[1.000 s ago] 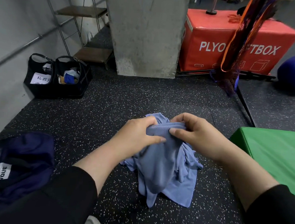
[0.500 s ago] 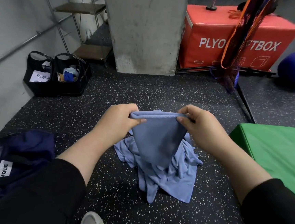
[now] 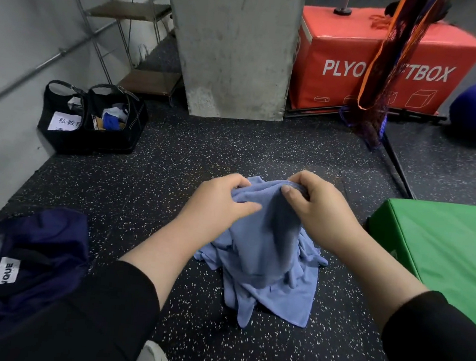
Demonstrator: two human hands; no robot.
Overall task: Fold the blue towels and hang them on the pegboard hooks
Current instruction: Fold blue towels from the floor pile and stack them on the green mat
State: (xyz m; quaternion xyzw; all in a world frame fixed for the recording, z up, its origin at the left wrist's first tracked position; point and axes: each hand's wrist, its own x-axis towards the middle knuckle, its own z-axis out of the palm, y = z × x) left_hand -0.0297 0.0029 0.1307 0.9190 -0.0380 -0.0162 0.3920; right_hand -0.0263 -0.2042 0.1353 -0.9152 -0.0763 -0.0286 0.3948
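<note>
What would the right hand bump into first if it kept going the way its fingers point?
Probably the left hand. The right hand points leftward across the crumpled light blue cloth towel both grip, and the left hand sits just beyond, though depth is hard to judge.

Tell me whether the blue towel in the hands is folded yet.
Not folded. The blue towel hangs bunched and creased from the left hand and right hand, which pinch its top edge, its lower part crumpled on the floor.

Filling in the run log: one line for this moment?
left hand: grips blue towel | right hand: grips towel | pile on floor | unfolded
</note>
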